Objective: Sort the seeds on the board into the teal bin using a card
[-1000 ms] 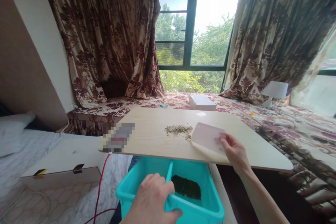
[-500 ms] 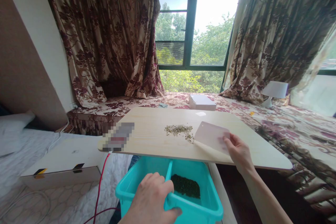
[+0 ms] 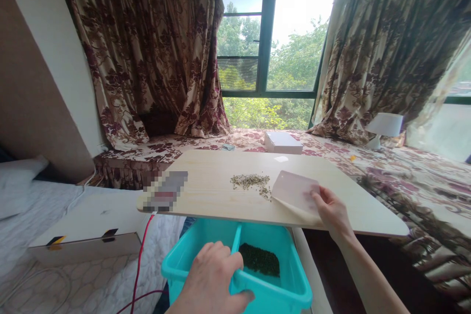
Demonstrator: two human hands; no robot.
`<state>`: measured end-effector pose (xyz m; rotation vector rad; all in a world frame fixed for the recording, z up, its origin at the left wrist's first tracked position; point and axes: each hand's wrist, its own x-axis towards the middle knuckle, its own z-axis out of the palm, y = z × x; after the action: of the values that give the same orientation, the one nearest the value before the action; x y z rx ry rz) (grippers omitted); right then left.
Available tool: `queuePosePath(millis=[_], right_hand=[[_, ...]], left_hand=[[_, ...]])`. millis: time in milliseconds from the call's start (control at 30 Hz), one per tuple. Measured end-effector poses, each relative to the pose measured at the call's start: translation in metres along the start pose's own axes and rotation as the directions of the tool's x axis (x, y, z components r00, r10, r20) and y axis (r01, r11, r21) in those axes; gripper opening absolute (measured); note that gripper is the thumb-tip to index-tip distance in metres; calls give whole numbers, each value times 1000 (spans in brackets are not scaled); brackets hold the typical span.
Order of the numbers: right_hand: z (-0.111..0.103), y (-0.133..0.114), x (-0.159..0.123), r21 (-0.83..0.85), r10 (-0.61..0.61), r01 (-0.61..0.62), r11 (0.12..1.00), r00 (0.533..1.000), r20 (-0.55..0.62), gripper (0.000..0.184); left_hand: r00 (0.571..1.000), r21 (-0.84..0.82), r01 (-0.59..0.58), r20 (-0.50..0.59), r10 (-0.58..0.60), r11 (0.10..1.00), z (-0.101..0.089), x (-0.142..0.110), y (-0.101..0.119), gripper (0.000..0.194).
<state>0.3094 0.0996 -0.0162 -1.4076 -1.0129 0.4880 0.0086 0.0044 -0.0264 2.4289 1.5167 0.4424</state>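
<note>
Spanning the space before one window, a single pale board point(image 3: 217, 196) carries one loose scatter of beige seeds point(image 3: 250, 181), individually too small to count. Two bare hands are present, with one translucent card point(image 3: 294, 191) and one turquoise bin point(image 3: 298, 260), its single divider forming two compartments. The right-hand compartment contains one dark green heap point(image 3: 259, 259); the left-hand one is partly screened by the left hand point(image 3: 211, 274), which also covers some of the near rim. One pixelated object point(image 3: 165, 192) lies at the board's left end, a red cable point(image 3: 140, 250) running down beside it. Further off are one small white box point(image 3: 283, 142) and one white lamp point(image 3: 384, 125) on the patterned window seat point(image 3: 316, 140), between two floral curtains; one larger box point(image 3: 91, 221) rests on the bed at left. The left hand is curled closed over the bin's near rim at the divider. The right hand point(image 3: 333, 211) pinches the card's right edge narrowly, fingers hiding that edge; the card is just right of the seeds, above the board.
</note>
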Motion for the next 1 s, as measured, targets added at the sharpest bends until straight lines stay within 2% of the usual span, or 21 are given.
queuePosePath(millis=[467, 700, 1000], right_hand=[[-7, -3, -11, 5, 40, -40, 999, 999, -13, 34], [-5, 2, -11, 26, 52, -51, 998, 998, -34, 36], [-2, 2, -11, 13, 37, -37, 999, 999, 7, 32]], left_hand=[[1000, -2, 25, 0, -25, 1000, -4, -1, 1, 21], [997, -16, 43, 67, -42, 999, -13, 0, 6, 20], [999, 2, 38, 14, -38, 999, -5, -1, 0, 22]])
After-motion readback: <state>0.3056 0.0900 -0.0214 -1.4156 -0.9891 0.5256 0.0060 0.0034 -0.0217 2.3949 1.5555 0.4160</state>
